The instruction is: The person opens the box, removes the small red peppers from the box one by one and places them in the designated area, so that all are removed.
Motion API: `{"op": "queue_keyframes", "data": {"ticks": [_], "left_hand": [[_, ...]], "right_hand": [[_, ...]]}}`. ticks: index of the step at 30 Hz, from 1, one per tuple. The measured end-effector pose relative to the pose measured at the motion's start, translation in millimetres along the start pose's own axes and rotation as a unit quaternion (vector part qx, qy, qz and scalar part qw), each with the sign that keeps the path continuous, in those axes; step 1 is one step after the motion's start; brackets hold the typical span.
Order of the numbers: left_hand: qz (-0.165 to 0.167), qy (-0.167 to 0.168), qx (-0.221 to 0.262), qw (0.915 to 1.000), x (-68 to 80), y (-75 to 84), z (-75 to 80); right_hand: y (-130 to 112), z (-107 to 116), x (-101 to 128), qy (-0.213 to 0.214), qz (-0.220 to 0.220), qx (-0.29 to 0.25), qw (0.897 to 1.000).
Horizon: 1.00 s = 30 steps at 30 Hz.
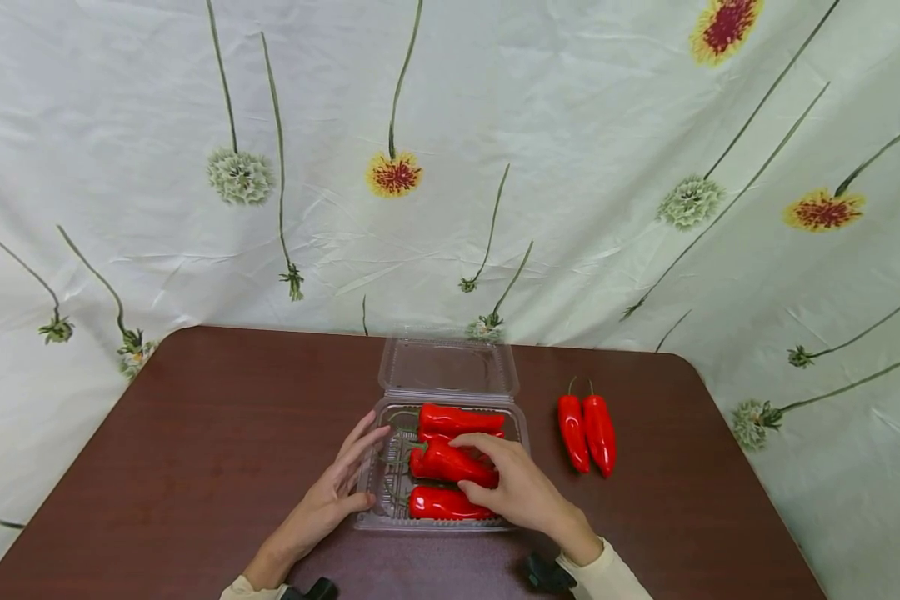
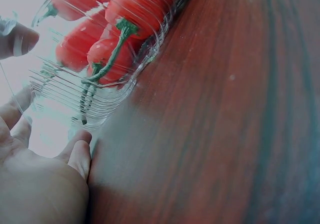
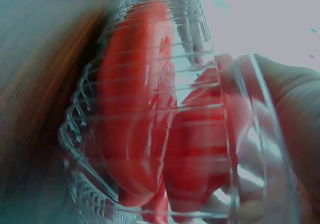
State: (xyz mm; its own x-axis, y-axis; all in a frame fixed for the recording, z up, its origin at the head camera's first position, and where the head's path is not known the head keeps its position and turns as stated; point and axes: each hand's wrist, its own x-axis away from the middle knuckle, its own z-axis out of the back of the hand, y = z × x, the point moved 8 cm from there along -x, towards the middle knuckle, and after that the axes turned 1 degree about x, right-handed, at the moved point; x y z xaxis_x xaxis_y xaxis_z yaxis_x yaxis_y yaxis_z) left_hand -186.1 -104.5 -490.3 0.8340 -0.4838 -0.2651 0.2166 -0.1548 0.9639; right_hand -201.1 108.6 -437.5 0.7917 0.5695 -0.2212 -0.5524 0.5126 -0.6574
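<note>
A red pepper (image 1: 453, 465) lies in the clear plastic box (image 1: 390, 492) near the front middle of the brown table (image 1: 195, 467). Its long axis runs left to right, stem end toward the left and tip to the right, slightly tilted atop the others. The right hand (image 1: 513, 487) curls its fingers around this pepper's right end. Another pepper (image 1: 461, 419) lies behind it and a third (image 1: 442, 503) in front, both lengthwise the same way. The left hand (image 1: 341, 483) rests with straight fingers against the box's left wall, holding nothing. The box's lid (image 1: 447, 367) stands open behind. Two more peppers (image 1: 587, 432) lie on the table to the right, stems pointing away.
</note>
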Motion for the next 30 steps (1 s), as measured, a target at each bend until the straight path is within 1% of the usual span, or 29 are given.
{"op": "queue_keyframes", "data": {"ticks": [4, 13, 18, 25, 30], "left_hand": [[0.001, 0.002, -0.003, 1.0, 0.1, -0.2, 0.1], [0.004, 0.004, -0.009, 0.9999, 0.6, -0.8, 0.4], [-0.001, 0.0, -0.001, 1.0, 1.2, 0.1, 0.3], [-0.002, 0.001, -0.001, 1.0, 0.6, 0.6, -0.3], [-0.004, 0.0, -0.004, 1.0, -0.1, -0.2, -0.2]], "right_hand": [[2, 2, 1, 0.004, -0.005, -0.004, 1.0], [-1, 12, 0, 0.034, 0.021, -0.007, 0.999], [1, 17, 1, 0.04, 0.012, -0.014, 0.999], [0, 23, 4, 0.051, 0.032, 0.001, 0.998], [5, 28, 5, 0.062, 0.011, -0.01, 0.998]]}}
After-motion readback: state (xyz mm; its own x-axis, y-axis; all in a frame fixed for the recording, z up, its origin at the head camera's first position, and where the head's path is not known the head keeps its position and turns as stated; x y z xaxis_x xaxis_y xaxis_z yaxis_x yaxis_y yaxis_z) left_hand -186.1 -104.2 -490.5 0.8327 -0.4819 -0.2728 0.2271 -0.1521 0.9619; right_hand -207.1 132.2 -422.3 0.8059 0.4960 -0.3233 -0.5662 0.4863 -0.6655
